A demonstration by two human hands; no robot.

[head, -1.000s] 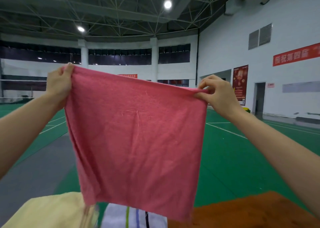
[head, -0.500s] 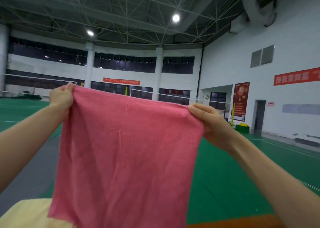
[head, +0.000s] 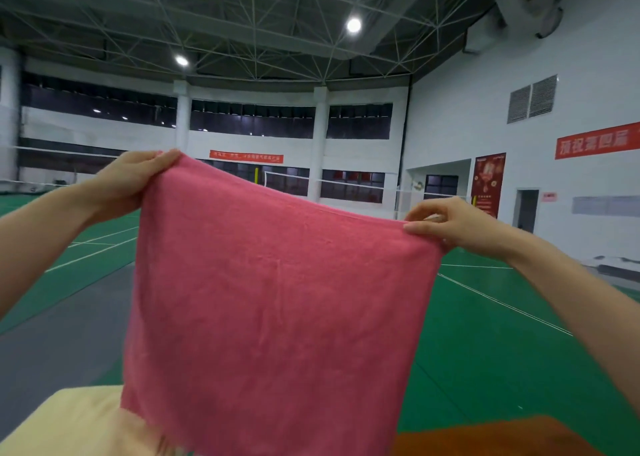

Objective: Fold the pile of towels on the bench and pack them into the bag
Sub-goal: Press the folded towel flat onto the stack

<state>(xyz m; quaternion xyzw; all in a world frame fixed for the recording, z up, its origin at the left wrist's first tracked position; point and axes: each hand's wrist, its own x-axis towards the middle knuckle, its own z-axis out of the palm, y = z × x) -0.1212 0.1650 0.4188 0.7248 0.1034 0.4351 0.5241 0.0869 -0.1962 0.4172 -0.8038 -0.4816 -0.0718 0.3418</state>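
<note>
Pink towel (head: 277, 299): held up in the air in front of the person, spread wide and hanging flat. Its top edge slopes down from left to right with a slight sag in the middle.
Left hand (head: 131, 181): grips the towel's top left corner, the higher one. The fingers (head: 162, 159) are curled over the edge and pressed together on the cloth.
Right hand (head: 457, 225): pinches the top right corner between thumb and forefinger. The other fingers are bent and lie loosely above the pinch.
Arms: both bare and stretched forward, well apart, with the towel taut between them.
Towel's lower edge: hangs in front of the cloths at the bottom of the view. Whether it touches them cannot be told.
Yellow towel (head: 69, 421): lies at lower left, partly behind the pink one.
Orange towel (head: 485, 438): lies at lower right, just beside the pink towel's bottom corner.
Floor (head: 485, 351): green court with white lines, and a grey strip on the left.
Walls: white, with a red banner (head: 597, 140) and a dark red poster (head: 487, 185) on the right.
Ceiling: dark steel trusses with round lamps (head: 353, 25) lit.
</note>
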